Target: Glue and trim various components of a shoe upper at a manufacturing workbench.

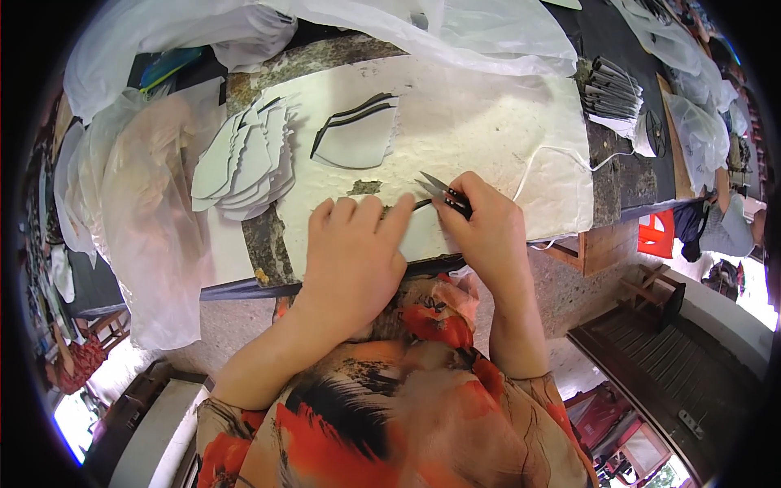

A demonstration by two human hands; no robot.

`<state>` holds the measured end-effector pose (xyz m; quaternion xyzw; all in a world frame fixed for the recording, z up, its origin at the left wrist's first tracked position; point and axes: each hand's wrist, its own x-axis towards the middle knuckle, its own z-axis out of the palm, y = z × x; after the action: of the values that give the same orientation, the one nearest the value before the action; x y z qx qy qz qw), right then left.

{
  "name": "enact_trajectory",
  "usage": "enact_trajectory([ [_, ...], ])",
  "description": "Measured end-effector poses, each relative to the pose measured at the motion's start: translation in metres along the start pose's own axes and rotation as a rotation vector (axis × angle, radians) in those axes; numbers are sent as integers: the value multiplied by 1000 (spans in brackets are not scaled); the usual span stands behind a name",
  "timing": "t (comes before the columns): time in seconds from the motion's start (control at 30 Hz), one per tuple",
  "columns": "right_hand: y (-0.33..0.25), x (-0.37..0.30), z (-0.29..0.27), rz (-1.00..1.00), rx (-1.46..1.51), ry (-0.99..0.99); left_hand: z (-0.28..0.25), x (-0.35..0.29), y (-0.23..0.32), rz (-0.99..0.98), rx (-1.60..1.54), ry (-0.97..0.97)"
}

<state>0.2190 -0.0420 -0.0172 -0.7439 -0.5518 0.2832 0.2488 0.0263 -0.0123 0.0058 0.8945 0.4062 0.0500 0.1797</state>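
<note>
White flat panel with a black edging strip (425,237) lies at the near edge of the work surface, between the person's hands and partly covered by them. The left hand (355,254) is palm down over its left side, fingers spread and the index finger reaching toward the black strip; its underside is hidden, so whether it pinches anything cannot be told. The right hand (486,225) is closed around a small pair of black-handled metal scissors (440,186), their blades parted and pointing up and to the left, just above the strip; its thumb and index finger come together near the strip's end. Beneath lies a large, stained, off-white sheet (496,114) on a dark table with mottled brown patches (615,193). Beyond the hands, white panels with black-trimmed upper edges (355,145) lie overlapping, and to their left is a fanned pile of plain white panels with notched edges (244,169). A translucent whitish plastic bag (159,211) hangs over the table's near edge at left, and clear plastic sheeting (464,37) crosses the far side. At right, a thin white cord (561,150) runs toward a bundle of black-edged pieces (612,96).
</note>
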Motion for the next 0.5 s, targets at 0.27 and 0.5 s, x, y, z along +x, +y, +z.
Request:
enact_trajectory([
  [0.27, -2, -2, -10, 58, 78, -29, 10, -3, -3, -48, -179, 91],
  [0.5, 0, -1, -24, 216, 340, -246, 19, -19, -11, -32, -222, 126],
])
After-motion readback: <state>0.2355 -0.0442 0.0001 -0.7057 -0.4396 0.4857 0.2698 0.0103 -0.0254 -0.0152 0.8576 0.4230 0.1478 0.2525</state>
